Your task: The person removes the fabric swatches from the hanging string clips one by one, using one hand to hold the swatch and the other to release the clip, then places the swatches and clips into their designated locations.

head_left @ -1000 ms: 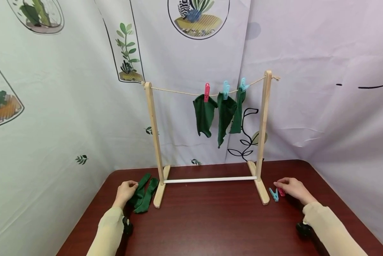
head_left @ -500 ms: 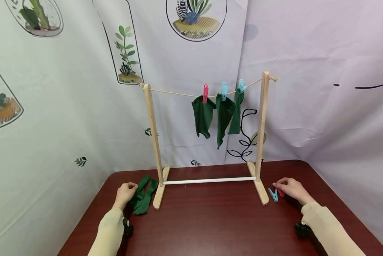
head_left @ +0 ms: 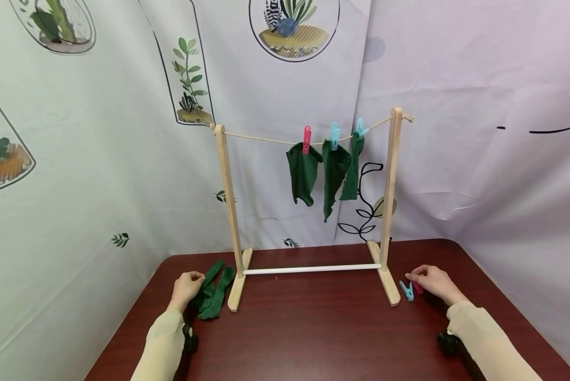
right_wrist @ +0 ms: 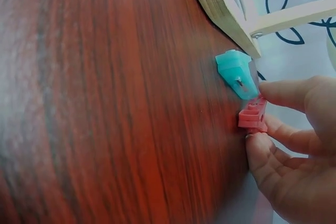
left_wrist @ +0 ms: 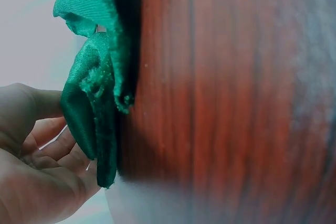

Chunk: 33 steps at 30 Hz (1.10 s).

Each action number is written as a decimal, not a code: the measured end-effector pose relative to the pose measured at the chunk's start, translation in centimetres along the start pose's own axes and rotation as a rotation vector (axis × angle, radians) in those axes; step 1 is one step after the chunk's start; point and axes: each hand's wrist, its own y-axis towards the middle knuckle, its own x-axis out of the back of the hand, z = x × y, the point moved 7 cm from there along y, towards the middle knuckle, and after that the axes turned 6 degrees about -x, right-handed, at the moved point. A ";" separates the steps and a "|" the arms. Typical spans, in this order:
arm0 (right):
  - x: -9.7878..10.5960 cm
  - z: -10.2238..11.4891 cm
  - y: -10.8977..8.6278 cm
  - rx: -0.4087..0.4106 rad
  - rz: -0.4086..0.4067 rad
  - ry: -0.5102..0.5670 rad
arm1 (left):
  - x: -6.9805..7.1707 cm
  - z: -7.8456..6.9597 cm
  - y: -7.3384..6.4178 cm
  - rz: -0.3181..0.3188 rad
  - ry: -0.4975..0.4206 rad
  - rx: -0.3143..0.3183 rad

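Two dark green socks lie on the table left of the wooden stand. My left hand is at the left edge of one green sock, its fingers and thumb bent around the fabric in the left wrist view. My right hand holds a pink clothespin between thumb and fingers, low over the table. A light blue clothespin lies just left of it, close to the index fingertip in the right wrist view. Much of the pink clothespin is hidden by the fingers in the head view.
A wooden stand with a white crossbar carries a string between its posts. Three green pieces hang there, under a pink clothespin and two blue clothespins. A patterned curtain stands behind the table.
The head view has shifted very slightly. Both hands, the socks and the clothespins stay in the same places.
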 end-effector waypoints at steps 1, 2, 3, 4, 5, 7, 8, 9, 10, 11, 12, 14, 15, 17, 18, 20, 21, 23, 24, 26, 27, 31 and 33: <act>0.0 0.0 0.0 0.000 -0.002 -0.001 | 0.0 0.0 0.0 0.000 -0.001 0.000; 0.0 0.0 0.0 0.000 -0.003 -0.003 | 0.0 0.0 0.0 0.000 -0.002 0.000; 0.0 0.1 0.0 0.000 -0.006 -0.004 | 0.0 0.0 0.0 0.000 -0.002 -0.001; 0.0 0.1 0.0 0.001 -0.009 -0.007 | 0.0 0.1 0.0 0.000 -0.003 -0.002; 0.0 0.1 0.1 0.002 -0.011 -0.012 | 0.0 0.1 0.0 -0.001 -0.003 -0.002; 0.0 0.0 0.2 -0.001 -0.015 -0.026 | 0.0 0.1 0.0 -0.001 -0.004 -0.002; -0.1 0.1 0.3 -0.001 -0.019 -0.033 | 0.0 0.1 -0.1 -0.001 -0.004 -0.001; -0.1 0.1 0.3 -0.002 -0.020 -0.038 | 0.1 0.1 -0.1 -0.002 -0.005 -0.001; -0.1 0.1 0.3 -0.005 -0.021 -0.041 | 0.1 0.1 -0.1 -0.002 -0.004 0.000; -0.1 0.1 0.4 -0.007 -0.020 -0.043 | 0.1 0.1 -0.1 -0.003 -0.003 0.002; -0.1 0.1 0.3 -0.010 -0.022 -0.043 | 0.1 0.1 -0.1 -0.003 -0.004 0.003; -0.2 0.3 0.3 -0.008 -0.025 -0.040 | 0.1 0.1 -0.1 -0.004 -0.004 0.005; -0.2 0.3 0.2 -0.009 -0.023 -0.037 | 0.1 0.1 -0.1 -0.004 -0.004 0.007; -0.2 0.4 0.2 -0.006 -0.021 -0.039 | 0.2 0.1 -0.1 -0.006 -0.001 0.008; -0.2 0.4 0.2 -0.008 -0.019 -0.038 | 0.2 0.2 -0.1 -0.007 0.000 0.009; -0.3 0.4 0.2 -0.010 -0.013 -0.036 | 0.2 0.2 -0.1 -0.007 0.003 0.008; -0.3 0.4 0.2 -0.008 -0.011 -0.035 | 0.2 0.2 -0.1 -0.007 0.002 0.007; -0.3 0.3 0.2 -0.005 -0.008 -0.029 | 0.3 0.3 -0.1 -0.005 -0.005 0.008; -0.3 0.3 0.2 -0.006 -0.006 -0.022 | 0.3 0.3 -0.1 -0.005 -0.011 0.010; -0.2 0.2 0.2 0.004 0.000 -0.011 | 0.3 0.2 -0.2 -0.004 -0.019 0.006; -0.2 0.2 0.2 0.008 0.003 -0.008 | 0.3 0.2 -0.2 -0.006 -0.025 0.008; 0.3 0.0 0.4 0.009 -0.014 0.001 | 0.4 0.0 -0.1 -0.016 -0.033 0.001; 0.6 -0.1 0.5 0.005 -0.025 0.005 | 0.5 0.1 -0.1 -0.024 -0.035 0.005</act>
